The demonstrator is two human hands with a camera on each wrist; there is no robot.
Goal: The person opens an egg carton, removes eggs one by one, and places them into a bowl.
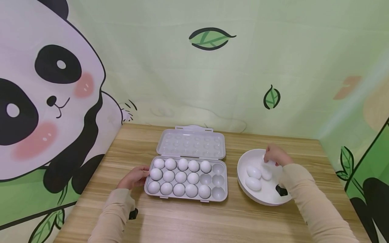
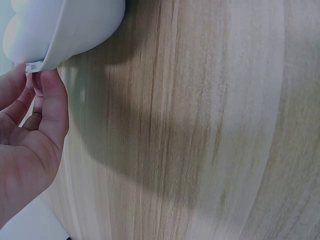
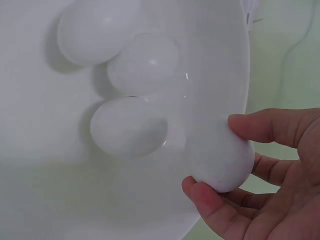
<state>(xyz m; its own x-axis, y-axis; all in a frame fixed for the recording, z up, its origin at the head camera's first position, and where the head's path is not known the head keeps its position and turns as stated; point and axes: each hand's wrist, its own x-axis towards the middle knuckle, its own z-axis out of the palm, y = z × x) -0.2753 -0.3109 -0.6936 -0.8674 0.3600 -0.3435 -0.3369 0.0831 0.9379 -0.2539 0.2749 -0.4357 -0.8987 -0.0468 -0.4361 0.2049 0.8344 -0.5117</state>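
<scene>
A grey plastic egg box (image 1: 186,197) lies open on the table, with white eggs (image 1: 180,177) in most of its cups and bare hollows at its right end. My left hand (image 1: 134,178) pinches the box's left edge between thumb and fingers, as the left wrist view also shows. To the right stands a white bowl (image 1: 258,199) with three eggs (image 3: 129,127) together inside it. Over the bowl's far right side, my right hand (image 3: 272,175) grips another egg (image 3: 220,159) between thumb and fingertips. In the head view that hand (image 1: 276,155) mostly hides the egg it holds.
The box's lid (image 1: 191,144) is folded back toward the wall. Wood-grain table (image 1: 194,222) lies in front of the box and between box and bowl. A printed cloth (image 1: 170,77) with a panda and leaves hangs behind and at both sides.
</scene>
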